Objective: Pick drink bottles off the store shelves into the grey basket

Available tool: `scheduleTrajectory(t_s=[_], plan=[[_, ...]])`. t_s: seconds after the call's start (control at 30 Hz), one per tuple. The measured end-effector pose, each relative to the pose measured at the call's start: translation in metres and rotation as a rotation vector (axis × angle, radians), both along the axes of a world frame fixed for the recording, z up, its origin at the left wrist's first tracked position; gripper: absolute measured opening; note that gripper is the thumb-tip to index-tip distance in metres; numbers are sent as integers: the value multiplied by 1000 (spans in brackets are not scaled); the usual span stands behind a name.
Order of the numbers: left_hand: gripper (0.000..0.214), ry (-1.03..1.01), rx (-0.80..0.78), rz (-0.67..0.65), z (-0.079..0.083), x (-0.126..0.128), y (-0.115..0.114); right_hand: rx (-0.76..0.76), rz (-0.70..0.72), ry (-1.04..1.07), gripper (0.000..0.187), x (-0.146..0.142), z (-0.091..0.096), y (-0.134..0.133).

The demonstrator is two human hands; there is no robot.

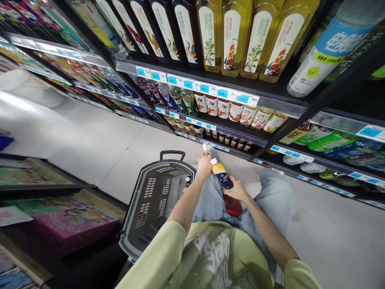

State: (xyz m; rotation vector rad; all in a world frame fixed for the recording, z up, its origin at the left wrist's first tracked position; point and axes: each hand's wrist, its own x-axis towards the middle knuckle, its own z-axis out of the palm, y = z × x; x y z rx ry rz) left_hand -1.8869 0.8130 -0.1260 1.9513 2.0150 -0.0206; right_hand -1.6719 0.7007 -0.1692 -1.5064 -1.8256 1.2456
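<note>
My right hand [236, 190] grips a small bottle [221, 175] with a white cap, yellow liquid and a dark blue label, held tilted above my knees. My left hand [205, 164] is closed close to the bottle's cap, fingers curled; what it touches is hidden. Both arms reach forward from pale green sleeves over my blue jeans. A grey shopping basket [150, 208] with a black handle stands on the floor just left of my left arm.
Dark shelves [210, 82] with rows of bottled drinks and blue price tags run across the front and right. A low display with colourful boxes [69, 222] sits at the left. Pale tiled floor [99, 140] lies between them.
</note>
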Motion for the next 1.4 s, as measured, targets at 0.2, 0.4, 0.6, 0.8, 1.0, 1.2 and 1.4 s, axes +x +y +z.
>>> scheduleTrajectory(t_s=[0.2, 0.4, 0.6, 0.8, 1.0, 1.2, 1.4], plan=[[31, -17, 37, -2, 2, -1, -1, 39, 9, 111, 49, 1, 4, 5], [41, -203, 146, -110, 3, -12, -7, -117, -70, 410, 77, 0, 2, 7], [52, -229, 209, -313, -5, -15, -13, -590, -5, 648, 54, -5, -3, 3], [54, -208, 255, -534, -15, -8, -10, -913, 111, 872, 58, 2, -15, 4], [57, -160, 286, -564, -16, -7, -9, -1037, 253, 1030, 65, 9, -21, 10], [50, -133, 229, -540, -10, -4, -9, -1053, 216, 1025, 61, 9, -13, 11], [42, -137, 207, -494, -5, -3, -8, -890, 69, 882, 56, 1, -14, 7]])
